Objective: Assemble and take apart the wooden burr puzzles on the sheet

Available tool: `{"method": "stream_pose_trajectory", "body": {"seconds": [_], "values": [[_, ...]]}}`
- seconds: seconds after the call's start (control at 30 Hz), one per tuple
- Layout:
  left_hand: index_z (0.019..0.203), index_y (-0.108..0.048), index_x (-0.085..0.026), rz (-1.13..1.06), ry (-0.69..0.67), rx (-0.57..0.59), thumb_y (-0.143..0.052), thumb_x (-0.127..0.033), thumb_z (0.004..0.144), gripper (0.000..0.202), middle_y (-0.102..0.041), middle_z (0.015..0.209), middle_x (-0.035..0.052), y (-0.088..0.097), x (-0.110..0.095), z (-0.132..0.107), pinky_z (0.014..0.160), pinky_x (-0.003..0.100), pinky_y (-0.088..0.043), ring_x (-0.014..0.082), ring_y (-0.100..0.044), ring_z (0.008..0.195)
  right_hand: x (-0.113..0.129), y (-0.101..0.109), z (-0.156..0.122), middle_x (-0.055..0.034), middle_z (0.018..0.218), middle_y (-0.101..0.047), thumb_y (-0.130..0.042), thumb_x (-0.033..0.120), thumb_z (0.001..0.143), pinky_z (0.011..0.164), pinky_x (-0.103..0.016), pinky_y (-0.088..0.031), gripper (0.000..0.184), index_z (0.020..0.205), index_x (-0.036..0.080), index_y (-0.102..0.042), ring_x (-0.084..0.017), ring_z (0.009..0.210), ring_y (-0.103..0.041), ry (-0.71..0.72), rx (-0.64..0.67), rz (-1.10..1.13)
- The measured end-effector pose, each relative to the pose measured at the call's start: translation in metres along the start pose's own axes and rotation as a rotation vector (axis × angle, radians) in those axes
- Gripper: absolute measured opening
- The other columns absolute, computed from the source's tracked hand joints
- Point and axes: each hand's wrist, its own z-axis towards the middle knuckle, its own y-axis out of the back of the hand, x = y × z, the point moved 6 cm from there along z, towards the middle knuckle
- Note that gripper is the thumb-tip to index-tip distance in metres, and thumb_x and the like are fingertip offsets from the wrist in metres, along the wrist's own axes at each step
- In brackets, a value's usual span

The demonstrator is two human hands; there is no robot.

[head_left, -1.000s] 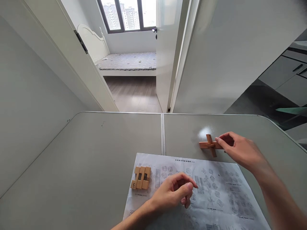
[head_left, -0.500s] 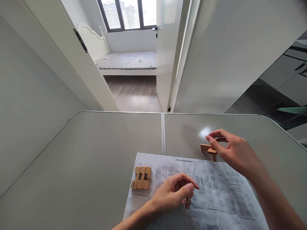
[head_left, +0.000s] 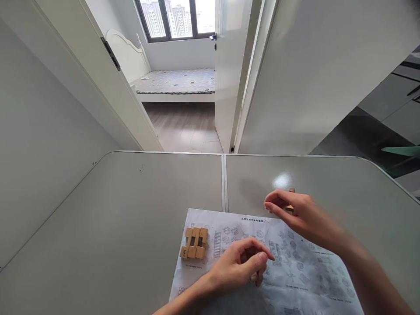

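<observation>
One left hand (head_left: 241, 262) curls empty over our printed sheet (head_left: 315, 267); our right hand (head_left: 292, 212), grip unclear, mostly hides the wooden piece (head_left: 289, 208) beyond its far edge, which we're apparently positioning and should steady next.

Both arms bare. Left forearm (head_left: 188, 294) enters from bottom edge, slants up and rightward. Left hand (head_left: 238, 266) loosely half-curled, back of hand upward; index finger (head_left: 260, 245) and thumb (head_left: 257, 262) lie apart at tips, remaining fingers folded under toward palm. Right forearm (head_left: 369, 273) enters from lower right, runs up and leftward. Right hand (head_left: 302, 215) farther forward than left, pointing left, fingers bent, thumb beneath them. Right fingertips (head_left: 267, 203) and thumb tip close together; whether touching, cannot be told. Hands apart from each other.
</observation>
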Motion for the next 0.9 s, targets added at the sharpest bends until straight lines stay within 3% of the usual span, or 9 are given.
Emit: {"method": "stream_pose_trajectory", "body": {"seconds": [0.43, 0.9], "values": [[0.101, -0.068, -0.016, -0.006, -0.012, 0.007, -0.070, -0.049, 0.094, 0.034, -0.051, 0.061, -0.0080, 0.0001, 0.0042, 0.0006, 0.061, 0.026, -0.039, 0.0096, -0.049, 0.056, 0.0041, 0.0024, 0.0003, -0.0064, 0.078, -0.079, -0.066, 0.072, 0.094, 0.068, -0.038, -0.054, 0.046, 0.085, 0.028, -0.074, -0.027, 0.073, -0.070, -0.002, -0.038, 0.056], [0.098, -0.067, -0.016, 0.002, 0.005, 0.001, -0.070, -0.045, 0.093, 0.029, -0.051, 0.061, -0.0075, -0.0017, -0.0006, -0.0005, 0.061, 0.025, -0.039, 0.0095, -0.048, 0.056, 0.0055, 0.0010, 0.0001, -0.0046, 0.078, -0.079, -0.059, 0.068, 0.100, 0.066, -0.035, -0.053, 0.045, 0.087, 0.028, -0.073, -0.024, 0.069, -0.070, 0.024, -0.023, -0.059]]}}
